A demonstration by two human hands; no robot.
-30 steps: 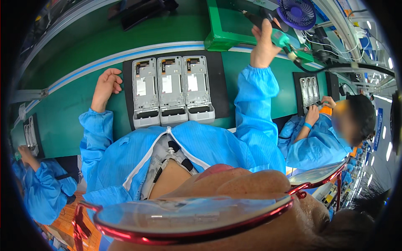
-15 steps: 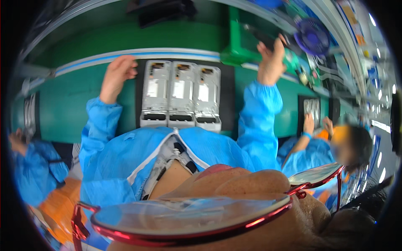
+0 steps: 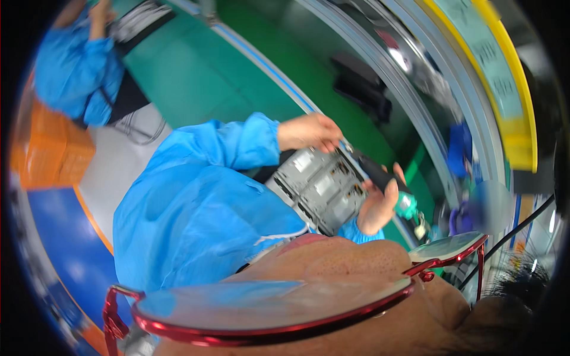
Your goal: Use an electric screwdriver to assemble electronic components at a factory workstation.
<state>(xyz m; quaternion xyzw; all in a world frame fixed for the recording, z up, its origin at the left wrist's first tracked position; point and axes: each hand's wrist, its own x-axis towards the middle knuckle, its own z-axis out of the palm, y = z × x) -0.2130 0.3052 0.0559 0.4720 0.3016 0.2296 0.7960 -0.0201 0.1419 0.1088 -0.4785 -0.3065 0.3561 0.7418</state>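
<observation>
My right hand (image 3: 380, 204) holds a black electric screwdriver (image 3: 375, 171) with a green rear end, its slim metal tip pointing up and left. At that tip are the bent, closed fingers of my left hand (image 3: 312, 132); anything pinched in them is too small to make out. Below both hands, three silver-grey phone housings (image 3: 314, 193) lie side by side on a black mat (image 3: 264, 173). Small dark and copper-coloured parts show at one end of each. My left sleeve and chest cover part of the mat.
The green bench (image 3: 196, 65) has a metal rail with a blue stripe (image 3: 267, 65) along it. Beyond lies a black object (image 3: 362, 89). A co-worker in blue (image 3: 77, 77) works at the upper left, by an orange bin (image 3: 50, 145). A yellow-edged sign (image 3: 499, 71) hangs at the right.
The view has turned, so the bench now runs diagonally. My left hand has come across to the screwdriver's tip, above the housings. The screwdriver has come closer to them in my right hand.
</observation>
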